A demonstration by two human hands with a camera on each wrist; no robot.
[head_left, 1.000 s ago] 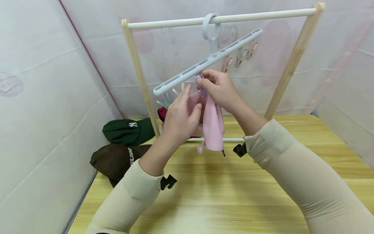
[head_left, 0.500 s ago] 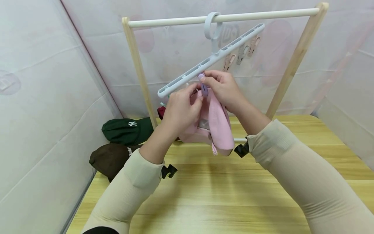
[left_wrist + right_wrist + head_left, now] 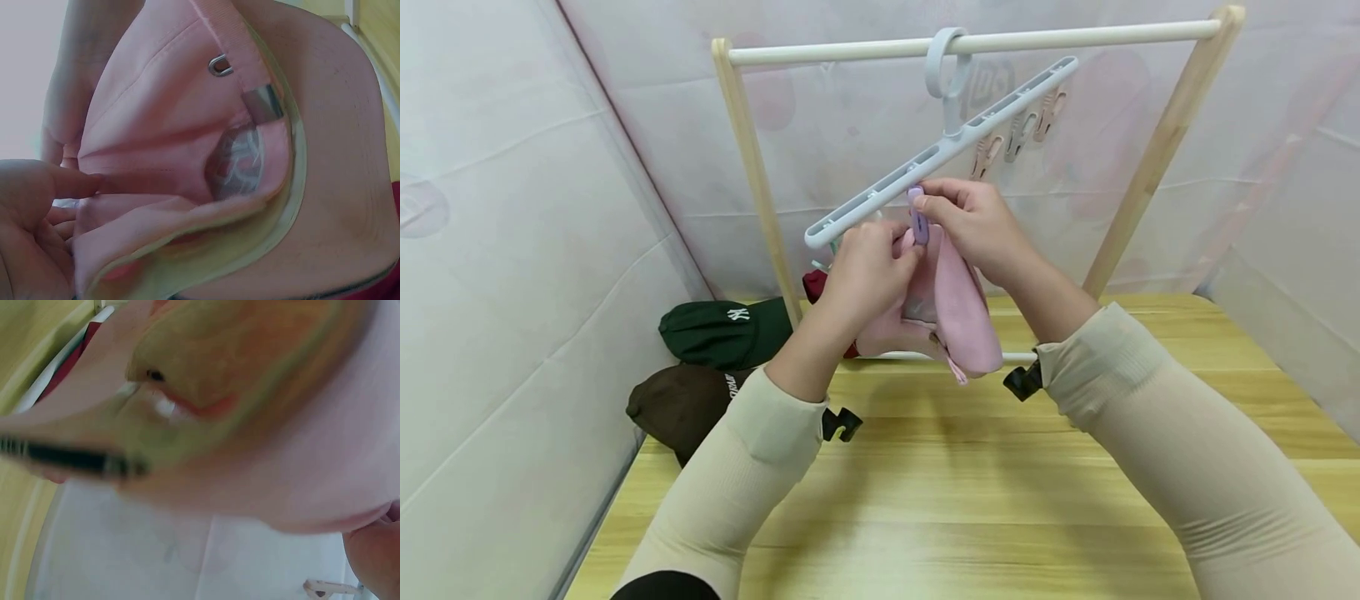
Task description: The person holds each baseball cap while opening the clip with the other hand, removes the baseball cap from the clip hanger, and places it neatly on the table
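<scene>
Behind the table (image 3: 1000, 500), a clip (image 3: 917, 223) is pinched by the right hand (image 3: 977, 225) while the cap (image 3: 955, 308) is gripped by the left hand (image 3: 865, 275) (its edge is best seated deep).

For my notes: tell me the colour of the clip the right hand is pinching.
Light purple clip, pinched by the right hand; head view shows it best.

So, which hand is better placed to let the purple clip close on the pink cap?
Right hand: it pinches the purple plastic clip. Left hand holds the pink fabric cap.
</scene>
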